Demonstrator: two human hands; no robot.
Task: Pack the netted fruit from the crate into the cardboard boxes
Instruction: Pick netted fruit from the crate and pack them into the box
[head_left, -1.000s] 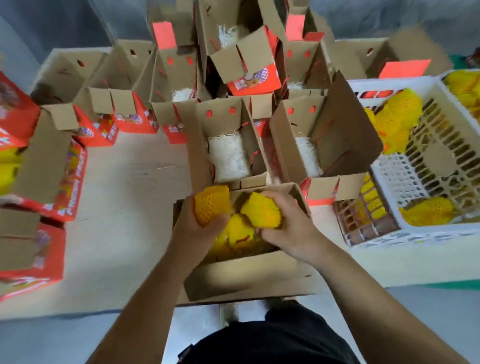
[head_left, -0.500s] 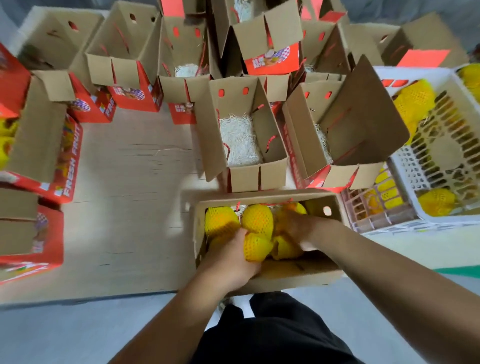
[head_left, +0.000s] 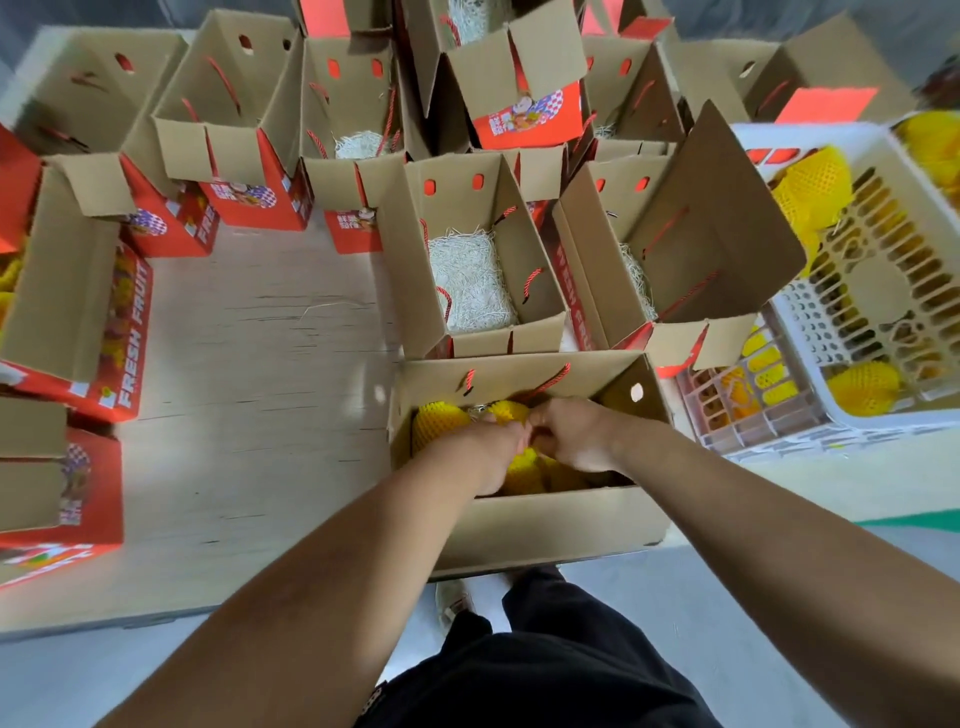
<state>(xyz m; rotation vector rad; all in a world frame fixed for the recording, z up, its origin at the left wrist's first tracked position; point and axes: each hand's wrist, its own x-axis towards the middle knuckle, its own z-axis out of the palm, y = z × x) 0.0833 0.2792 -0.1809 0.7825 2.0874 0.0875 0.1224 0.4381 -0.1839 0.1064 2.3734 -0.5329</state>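
Boxes (head_left: 524, 525) are matt brown corrugated cardboard, their outer faces printed glossy red; fruit (head_left: 439, 422) wears yellow foam netting; behind the nearest box, shredded white paper (head_left: 470, 283); right of it, a white slotted plastic crate (head_left: 810, 306); surface (head_left: 260, 374) pale, grainy wood.

Pale wooden platform (head_left: 249, 364), open cardboard boxes (head_left: 478, 260) crowded on it, white plastic crate (head_left: 852, 322) at right edge

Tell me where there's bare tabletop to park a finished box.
Bare table lies left of the box being filled, bordered by the FRESH FRUIT box and back-row boxes. Right is crowded: open boxes abut the white crate.
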